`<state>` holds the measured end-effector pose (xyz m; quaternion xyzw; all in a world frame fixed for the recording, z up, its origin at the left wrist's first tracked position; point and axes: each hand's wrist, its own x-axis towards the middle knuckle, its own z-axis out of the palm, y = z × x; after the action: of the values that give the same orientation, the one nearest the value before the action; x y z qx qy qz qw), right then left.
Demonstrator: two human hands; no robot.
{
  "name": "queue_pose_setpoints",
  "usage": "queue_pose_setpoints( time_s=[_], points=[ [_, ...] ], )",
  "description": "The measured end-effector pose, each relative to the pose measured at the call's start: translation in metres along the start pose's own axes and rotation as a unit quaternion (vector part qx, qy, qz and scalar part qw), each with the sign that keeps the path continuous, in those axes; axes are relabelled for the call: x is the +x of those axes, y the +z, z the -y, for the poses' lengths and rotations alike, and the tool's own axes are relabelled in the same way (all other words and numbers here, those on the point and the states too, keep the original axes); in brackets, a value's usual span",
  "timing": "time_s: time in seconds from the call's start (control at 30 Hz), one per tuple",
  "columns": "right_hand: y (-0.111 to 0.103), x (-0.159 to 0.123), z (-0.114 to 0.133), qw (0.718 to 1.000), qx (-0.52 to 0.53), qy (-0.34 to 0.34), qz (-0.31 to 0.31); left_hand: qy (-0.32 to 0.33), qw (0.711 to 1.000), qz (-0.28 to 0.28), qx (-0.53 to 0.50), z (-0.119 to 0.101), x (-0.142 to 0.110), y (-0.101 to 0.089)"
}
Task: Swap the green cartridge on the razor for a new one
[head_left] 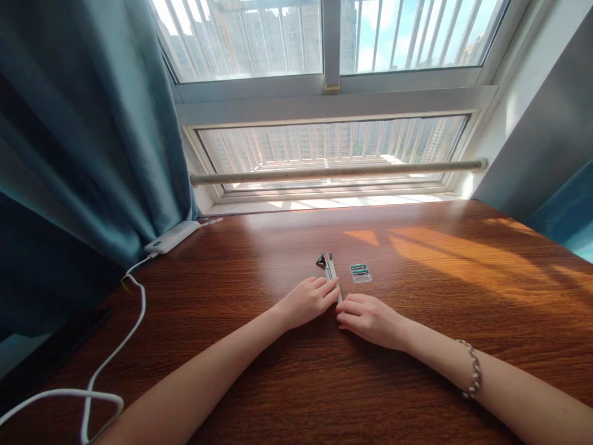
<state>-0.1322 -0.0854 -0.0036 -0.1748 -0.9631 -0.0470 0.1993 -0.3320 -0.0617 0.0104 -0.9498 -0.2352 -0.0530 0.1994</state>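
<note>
A razor (pixel 321 261) with a dark head lies on the wooden table, its handle running back under the fingers of my left hand (pixel 311 301). Close beside it is a slim white toothbrush (pixel 331 262) with a dark head, pointing away from me. My left fingers are closed over the razor's handle and also touch the toothbrush. At the toothbrush's near end, my right hand (pixel 370 319) is closed, its fingertips pinching the tip. To the right of the toothbrush lies a clear pack of razor cartridges (pixel 360 272) with green strips; neither hand touches it.
The brown wooden table (pixel 445 290) reaches to a window with a pale horizontal rail (pixel 343 173). A white power strip (pixel 173 237) sits at the left edge below a blue curtain (pixel 106 123). Its white cable (pixel 142 303) loops down beside my left forearm.
</note>
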Motion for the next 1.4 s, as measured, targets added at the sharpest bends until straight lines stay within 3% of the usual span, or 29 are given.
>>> queue_pose_setpoints(
  time_s=[0.6,1.0,1.17,1.4],
  points=[
    [0.006,-0.002,-0.007,0.997,0.001,0.068,-0.031,0.004,1.0,-0.012,-0.002,-0.002,0.001,-0.003],
    [-0.001,-0.004,-0.009,0.992,0.044,0.107,-0.057,-0.027,0.998,0.019,-0.054,0.002,0.002,0.0],
    [-0.004,-0.007,-0.011,0.977,0.026,0.174,-0.117,-0.022,0.998,0.017,-0.05,0.003,0.003,0.0],
    [0.001,-0.006,-0.017,0.969,-0.02,0.225,-0.104,-0.027,0.999,0.02,-0.037,0.003,0.006,-0.003]
  ],
)
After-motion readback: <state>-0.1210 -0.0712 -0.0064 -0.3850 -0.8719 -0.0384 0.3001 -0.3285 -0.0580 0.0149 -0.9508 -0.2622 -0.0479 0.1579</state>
